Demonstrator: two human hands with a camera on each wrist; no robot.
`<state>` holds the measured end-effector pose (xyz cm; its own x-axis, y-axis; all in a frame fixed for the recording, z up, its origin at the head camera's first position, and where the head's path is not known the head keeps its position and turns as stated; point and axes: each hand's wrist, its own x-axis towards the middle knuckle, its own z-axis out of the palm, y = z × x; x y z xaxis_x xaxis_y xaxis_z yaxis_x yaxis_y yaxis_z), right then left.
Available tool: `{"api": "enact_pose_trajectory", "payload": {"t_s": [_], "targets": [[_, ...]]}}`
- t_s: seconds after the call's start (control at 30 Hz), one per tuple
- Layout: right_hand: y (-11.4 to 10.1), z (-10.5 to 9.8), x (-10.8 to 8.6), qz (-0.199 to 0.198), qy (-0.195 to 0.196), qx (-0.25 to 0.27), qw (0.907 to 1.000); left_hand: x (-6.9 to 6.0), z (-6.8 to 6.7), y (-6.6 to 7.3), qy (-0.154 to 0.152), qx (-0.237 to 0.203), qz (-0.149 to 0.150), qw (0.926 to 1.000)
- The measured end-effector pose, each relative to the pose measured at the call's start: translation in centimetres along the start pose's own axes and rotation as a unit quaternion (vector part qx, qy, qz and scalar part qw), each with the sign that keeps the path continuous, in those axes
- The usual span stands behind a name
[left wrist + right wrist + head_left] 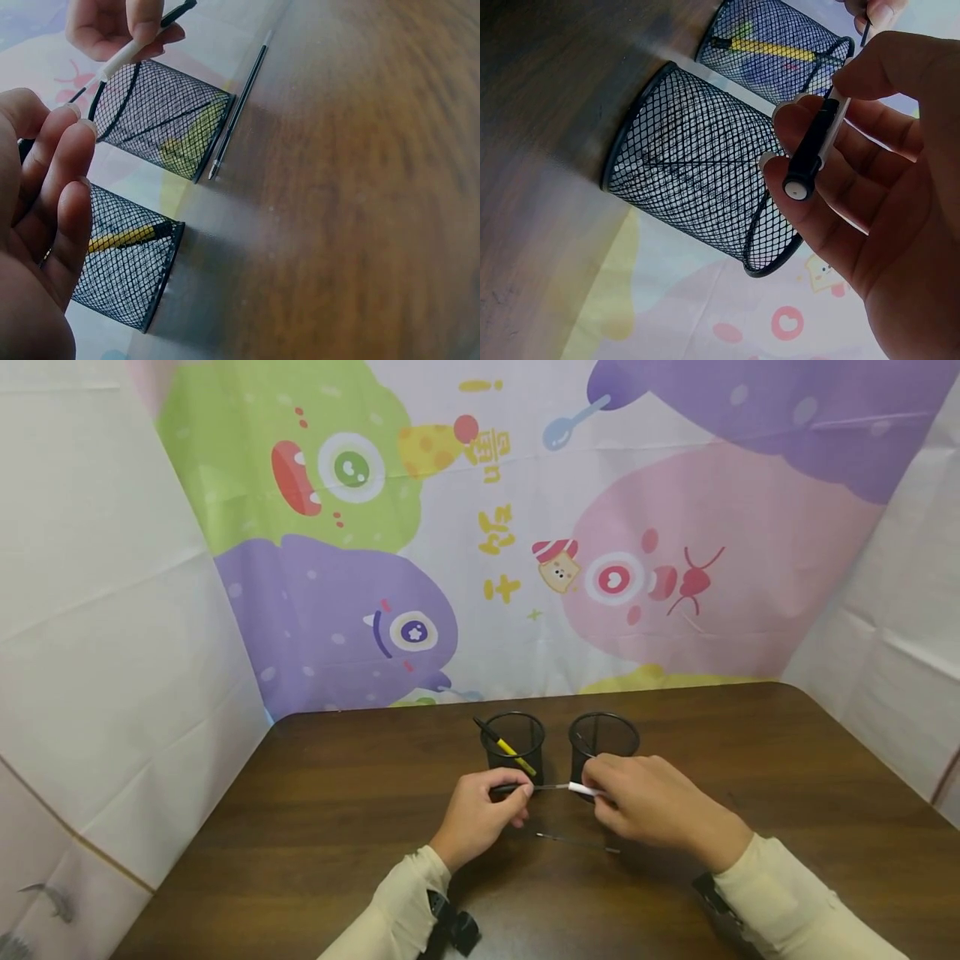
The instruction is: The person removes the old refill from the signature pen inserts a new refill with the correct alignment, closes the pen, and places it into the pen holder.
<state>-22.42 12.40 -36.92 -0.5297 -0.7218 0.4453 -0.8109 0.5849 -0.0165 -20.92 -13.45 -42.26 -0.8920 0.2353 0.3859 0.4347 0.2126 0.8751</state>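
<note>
My left hand (483,814) pinches a black pen part (502,788) between thumb and fingertips. From it a thin refill (553,787) runs across to a white pen barrel (582,789), which my right hand (656,802) grips. In the right wrist view the barrel's black end (804,169) points out of that hand. On the table in front of the hands lies a loose refill (573,842), seen in the left wrist view as a dark refill (241,105) with a metal tip. Whether the held refill enters the barrel cannot be told.
Two black mesh pen cups stand just beyond the hands. The left cup (517,713) holds a yellow and black pen (507,748). The right cup (690,165) shows a thin dark line through its mesh. A cartoon-printed cloth (495,652) hangs behind the brown table (360,777).
</note>
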Motion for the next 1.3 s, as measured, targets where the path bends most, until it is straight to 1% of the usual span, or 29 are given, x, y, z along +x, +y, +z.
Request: {"api": "enact_pose_trajectory", "payload": {"t_s": [0.1, 0.33, 0.4, 0.43, 0.6, 0.67, 0.9, 1.07, 1.3], "targets": [[-0.1, 0.0, 0.2, -0.01, 0.005, 0.007, 0.9999, -0.1, -0.1, 0.1, 0.001, 0.003, -0.002, 1.0], [-0.3, 0.2, 0.5, -0.017, -0.003, 0.012, 0.9998, -0.2, -0.4, 0.1, 0.008, 0.0, -0.01, 0.9999], [-0.3, 0.3, 0.6, -0.02, -0.002, 0.009, 0.9998, -0.3, -0.4, 0.5, 0.01, 0.004, -0.015, 0.9998], [-0.3, 0.4, 0.7, -0.023, 0.0, 0.009, 0.9997, -0.4, -0.4, 1.0, 0.011, 0.002, -0.011, 0.9999], [-0.4, 0.5, 0.9, -0.038, 0.012, 0.01, 0.9992, -0.5, -0.6, 0.9, 0.01, -0.003, -0.008, 0.9999], [-0.5, 0.5, 1.1, -0.044, 0.015, 0.01, 0.9989, -0.4, -0.7, 0.0, 0.009, -0.002, -0.011, 0.9999], [-0.7, 0.8, 1.4, -0.065, 0.022, 0.015, 0.9976, -0.6, -0.9, 0.2, 0.009, 0.002, -0.009, 0.9999], [-0.8, 0.9, 1.1, -0.072, 0.026, 0.018, 0.9969, -0.6, -0.6, 0.3, -0.004, -0.002, -0.019, 0.9998], [-0.7, 0.7, 0.4, -0.078, 0.048, 0.015, 0.9957, -0.1, 0.3, 0.9, -0.023, -0.007, -0.034, 0.9991]]}}
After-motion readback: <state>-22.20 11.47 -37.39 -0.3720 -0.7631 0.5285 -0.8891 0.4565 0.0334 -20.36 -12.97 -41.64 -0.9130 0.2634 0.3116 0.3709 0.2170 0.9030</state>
